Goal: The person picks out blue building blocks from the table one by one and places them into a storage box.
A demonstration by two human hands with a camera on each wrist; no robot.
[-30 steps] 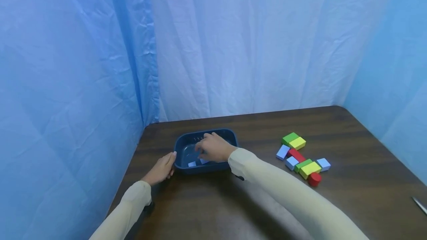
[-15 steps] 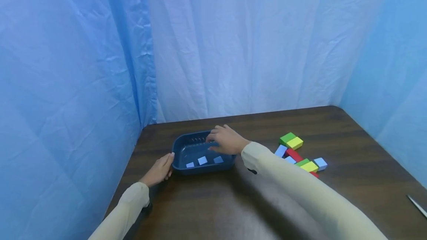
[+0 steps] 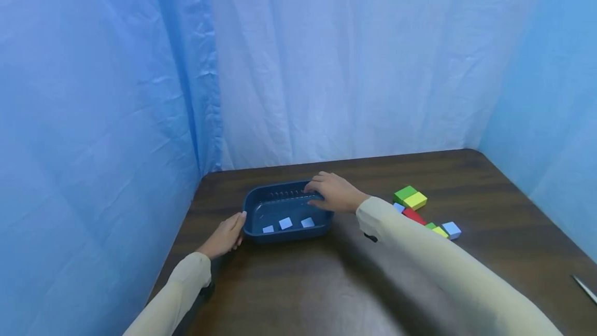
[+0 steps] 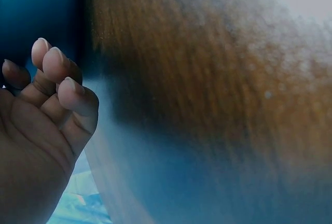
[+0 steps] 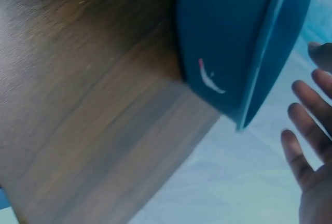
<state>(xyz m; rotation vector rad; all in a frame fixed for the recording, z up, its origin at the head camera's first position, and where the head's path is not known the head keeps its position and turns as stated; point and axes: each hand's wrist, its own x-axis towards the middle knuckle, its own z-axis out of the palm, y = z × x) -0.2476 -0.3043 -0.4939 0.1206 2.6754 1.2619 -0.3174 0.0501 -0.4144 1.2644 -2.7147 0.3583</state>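
Note:
A dark blue plastic basket (image 3: 284,238) stands on the table, with three light blue blocks (image 3: 285,223) lying on its floor. My left hand (image 3: 225,236) grips its left front corner, thumb at the rim and the other fingers curled below, as the left wrist view shows those fingers (image 4: 70,94) beside the basket wall (image 4: 41,11). Over the right end hovers my right hand (image 3: 337,193), its fingers spread and nothing between them. In the right wrist view the same hand (image 5: 314,130) appears apart from the basket's rim.
Right of the basket lies a group of green (image 3: 404,193), yellow (image 3: 415,201), red (image 3: 413,215) and light blue blocks (image 3: 451,229), partly hidden behind the right sleeve (image 3: 420,245). A thin silver object (image 3: 584,288) lies near the table's right edge. Blue curtains (image 3: 354,66) surround the table.
My right hand has let go of a light blue block inside the basket, risen and drawn back to the right. The left hand keeps its place at the corner.

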